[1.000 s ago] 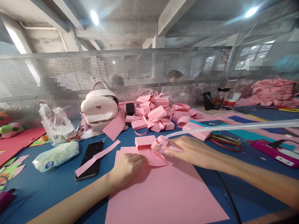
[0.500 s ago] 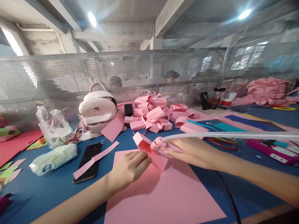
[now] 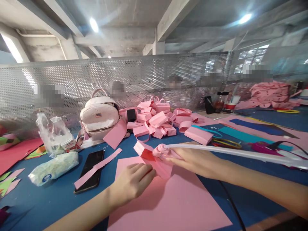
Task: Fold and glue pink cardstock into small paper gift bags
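My right hand (image 3: 194, 160) is closed around a pink hot glue gun (image 3: 163, 151). A long, whitish glue stick (image 3: 223, 149) runs from its back out to the right. The gun lies over a small folded pink paper bag (image 3: 141, 149), with a thin paper handle at its far end. My left hand (image 3: 136, 179) has its fingers curled at the bag's near left side and pinches its edge; the fingertips are partly hidden. Beneath both hands a large pink paper sheet (image 3: 178, 205) lies flat.
A heap of small pink paper bags (image 3: 158, 118) stands behind my hands. Left of it is a cream backpack (image 3: 99, 112). A phone (image 3: 91, 170) with a pink strip across it and a tissue pack (image 3: 54, 168) lie left. A black cable (image 3: 232, 202) hangs below my right forearm.
The view has shifted slightly. The glue stick's far end has dropped at the right, now slanting downward. Both hands stay nearly in place on the bag and glue gun.
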A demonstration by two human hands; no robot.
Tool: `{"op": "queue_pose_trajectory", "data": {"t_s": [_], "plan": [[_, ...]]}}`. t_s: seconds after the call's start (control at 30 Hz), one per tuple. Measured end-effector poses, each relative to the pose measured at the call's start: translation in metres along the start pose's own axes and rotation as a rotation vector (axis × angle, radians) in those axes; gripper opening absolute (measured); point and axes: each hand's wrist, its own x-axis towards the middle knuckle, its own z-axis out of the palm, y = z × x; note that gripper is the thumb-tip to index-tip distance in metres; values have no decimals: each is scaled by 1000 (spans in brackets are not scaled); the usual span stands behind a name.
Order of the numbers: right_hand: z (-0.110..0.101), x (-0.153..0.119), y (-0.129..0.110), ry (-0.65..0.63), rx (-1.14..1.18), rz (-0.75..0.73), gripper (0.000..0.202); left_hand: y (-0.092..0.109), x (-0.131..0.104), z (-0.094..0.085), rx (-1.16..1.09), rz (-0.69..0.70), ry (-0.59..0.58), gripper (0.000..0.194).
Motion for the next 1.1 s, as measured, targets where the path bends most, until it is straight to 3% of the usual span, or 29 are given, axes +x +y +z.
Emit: {"op": "queue_pose_trajectory", "data": {"t_s": [0.23, 0.63, 0.9, 1.1], "plan": [[1, 0, 4, 11, -11, -71, 35, 0, 2, -1, 7, -15, -14, 33], [14, 7, 13, 65, -172, -5, 40, -2, 0, -2, 25, -22, -28, 30], [3, 3, 2, 16, -46, 32, 42, -2, 0, -2, 17, -16, -37, 31], [7, 6, 6, 16, -43, 47, 40, -1, 2, -3, 23, -15, -35, 30]]}}
